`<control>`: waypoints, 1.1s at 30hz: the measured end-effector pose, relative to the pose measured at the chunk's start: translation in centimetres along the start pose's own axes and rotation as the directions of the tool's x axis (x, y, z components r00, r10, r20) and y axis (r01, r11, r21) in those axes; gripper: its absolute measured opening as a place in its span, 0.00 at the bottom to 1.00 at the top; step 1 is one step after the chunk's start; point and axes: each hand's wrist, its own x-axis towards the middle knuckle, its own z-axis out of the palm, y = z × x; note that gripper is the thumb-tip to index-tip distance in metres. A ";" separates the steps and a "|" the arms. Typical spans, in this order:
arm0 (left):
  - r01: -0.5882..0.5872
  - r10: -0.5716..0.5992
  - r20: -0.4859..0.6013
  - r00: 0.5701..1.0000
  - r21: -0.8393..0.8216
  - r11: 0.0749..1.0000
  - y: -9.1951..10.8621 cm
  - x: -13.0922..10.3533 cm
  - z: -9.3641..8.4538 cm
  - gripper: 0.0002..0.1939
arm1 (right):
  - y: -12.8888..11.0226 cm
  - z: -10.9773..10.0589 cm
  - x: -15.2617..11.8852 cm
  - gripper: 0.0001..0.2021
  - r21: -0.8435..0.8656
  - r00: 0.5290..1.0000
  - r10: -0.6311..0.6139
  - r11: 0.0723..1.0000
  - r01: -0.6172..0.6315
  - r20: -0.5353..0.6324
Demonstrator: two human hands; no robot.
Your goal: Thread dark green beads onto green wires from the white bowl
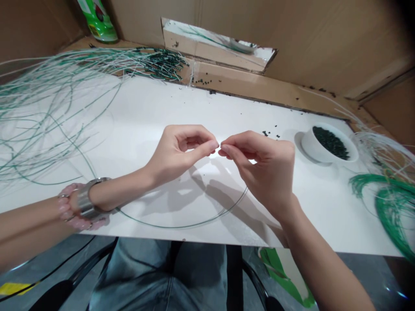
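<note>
Above the middle of the white table, my left hand (184, 149) and my right hand (264, 162) almost meet at their fingertips. The left thumb and index finger are pinched; a tiny dark thing seems to show at their tips, too small to name. My right hand is pinched as well, on what looks like the end of a thin green wire (181, 226). That wire curves from behind the right hand down along the near side of the table and passes under my left wrist. The fingertips hide most of what lies between them.
A white bowl (308, 144) of small dark pieces stands right. Green and white wires (81, 82), many with dark beaded ends, spread across the left. More green wire (389, 207) lies coiled at right. Cardboard walls (301, 52) enclose the back, with a green bottle (100, 21) in the corner.
</note>
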 end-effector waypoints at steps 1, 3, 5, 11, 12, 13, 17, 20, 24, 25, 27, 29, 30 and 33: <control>0.007 -0.007 0.007 1.000 0.004 1.000 -0.1 0.0 0.0 0.07 | 0.1 0.0 0.0 0.06 -0.040 1.000 -0.018 0.999 0.018 0.002; 0.011 -0.011 0.023 1.000 0.005 1.000 -0.1 0.0 -0.1 0.07 | 0.2 -0.1 0.1 0.07 -0.094 0.998 -0.054 0.994 0.055 0.012; 0.005 -0.005 0.048 0.999 -0.001 1.000 -0.2 0.1 -0.2 0.07 | 0.4 -0.2 0.1 0.07 -0.122 0.996 -0.079 0.989 0.082 0.031; -0.013 0.008 0.070 0.998 0.073 0.997 0.1 0.2 -0.2 0.06 | 0.5 -0.5 0.0 0.06 -0.288 0.980 -0.163 0.939 0.189 0.112; -0.035 0.029 0.072 0.997 0.087 0.996 0.2 0.2 -0.2 0.06 | 0.5 -0.5 0.0 0.06 -0.318 0.977 -0.175 0.925 0.206 0.125; -0.060 0.054 0.073 0.996 0.095 0.994 0.2 0.3 -0.2 0.06 | 0.5 -0.6 0.0 0.06 -0.337 0.975 -0.181 0.917 0.215 0.129; -0.126 0.118 0.089 0.989 0.084 0.989 -0.1 0.4 -0.3 0.05 | 0.5 -0.4 0.0 0.05 -0.232 0.986 -0.146 0.959 0.162 0.084; -0.120 0.116 0.101 0.988 0.033 0.992 -0.6 0.4 -0.4 0.05 | 0.5 -0.3 0.1 0.05 -0.036 0.996 -0.060 0.997 0.062 0.067; -0.094 0.097 0.107 0.989 -0.035 0.995 -1.1 0.5 -0.4 0.07 | 0.5 0.0 0.1 0.04 0.238 0.991 0.086 0.965 -0.108 0.102; -0.096 0.101 0.113 0.988 -0.051 0.994 -1.1 0.6 -0.4 0.08 | 0.6 0.2 0.1 0.04 0.291 0.986 0.123 0.944 -0.152 0.114; -0.098 0.104 0.117 0.988 -0.063 0.993 -1.1 0.7 -0.4 0.10 | 0.7 0.4 0.1 0.05 0.380 0.973 0.189 0.897 -0.227 0.133; -0.097 0.101 0.106 0.989 -0.043 0.994 -0.9 0.7 -0.4 0.11 | 0.8 0.6 0.2 0.06 0.449 0.961 0.234 0.849 -0.277 0.150; -0.096 0.098 0.099 0.990 -0.027 0.995 -0.9 0.7 -0.3 0.10 | 0.8 0.6 0.3 0.06 0.475 0.956 0.248 0.830 -0.293 0.156; -0.102 0.103 0.086 0.991 -0.009 0.995 -0.7 0.6 -0.3 0.09 | 0.9 0.6 0.4 0.06 0.516 0.945 0.282 0.792 -0.325 0.164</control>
